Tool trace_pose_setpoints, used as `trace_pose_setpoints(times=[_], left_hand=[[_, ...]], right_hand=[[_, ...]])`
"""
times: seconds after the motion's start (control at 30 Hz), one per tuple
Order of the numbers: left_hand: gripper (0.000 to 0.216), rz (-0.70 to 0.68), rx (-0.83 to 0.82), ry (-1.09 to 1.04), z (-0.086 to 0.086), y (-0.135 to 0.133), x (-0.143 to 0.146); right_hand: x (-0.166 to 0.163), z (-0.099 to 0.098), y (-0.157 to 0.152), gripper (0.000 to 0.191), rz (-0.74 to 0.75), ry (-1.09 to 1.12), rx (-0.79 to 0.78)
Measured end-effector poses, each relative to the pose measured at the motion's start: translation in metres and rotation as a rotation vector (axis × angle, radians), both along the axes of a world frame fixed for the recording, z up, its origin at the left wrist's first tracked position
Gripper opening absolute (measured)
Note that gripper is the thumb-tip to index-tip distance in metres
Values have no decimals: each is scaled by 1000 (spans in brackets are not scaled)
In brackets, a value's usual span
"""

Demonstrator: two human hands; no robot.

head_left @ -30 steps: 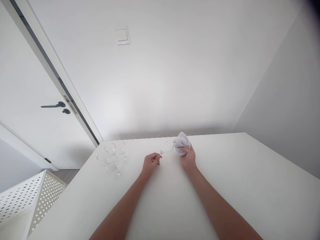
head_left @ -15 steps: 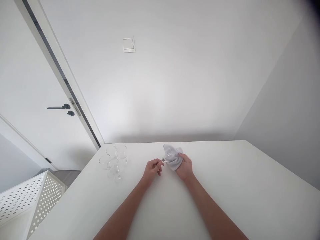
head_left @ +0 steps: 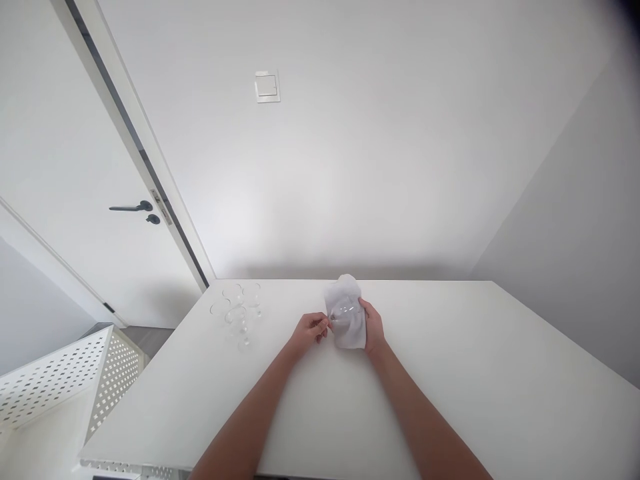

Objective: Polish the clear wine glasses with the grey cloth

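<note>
A clear stemmed glass (head_left: 344,308) lies tilted on its side between my hands, its bowl against a light grey cloth (head_left: 350,337). My left hand (head_left: 314,329) pinches the stem end of the glass with thumb and fingers. From the other side, my right hand (head_left: 373,325) is closed on the cloth, its thumb at the cloth's edge beside the bowl. The cloth is spread behind and below the bowl; the fingers of my right hand are mostly hidden by it.
Several clear stemmed glasses (head_left: 236,313) stand grouped on the left of the white table (head_left: 450,373). The table meets a white wall (head_left: 380,167). A door with a dark handle (head_left: 131,207) is at the left, above a white perforated basket or rack (head_left: 107,380).
The cloth has opened out from a crumpled bunch and now spreads taller behind the glass. Both hands stay in nearly the same place. The whole view has shifted slightly.
</note>
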State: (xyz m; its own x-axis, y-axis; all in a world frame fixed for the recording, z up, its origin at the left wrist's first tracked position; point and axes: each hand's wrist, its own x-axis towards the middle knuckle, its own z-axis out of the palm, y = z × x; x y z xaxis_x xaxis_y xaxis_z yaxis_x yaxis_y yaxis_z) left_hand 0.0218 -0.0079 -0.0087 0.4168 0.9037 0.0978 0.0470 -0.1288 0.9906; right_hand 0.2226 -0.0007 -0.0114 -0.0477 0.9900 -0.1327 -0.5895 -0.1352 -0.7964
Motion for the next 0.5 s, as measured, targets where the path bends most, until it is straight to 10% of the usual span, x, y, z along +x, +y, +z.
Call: trace_pose_setpoints(times=[0.5], left_hand=[[44,7,-7,8,-2,0,-7]], right_hand=[[-11,-1,-14,40,-92,6,-45]])
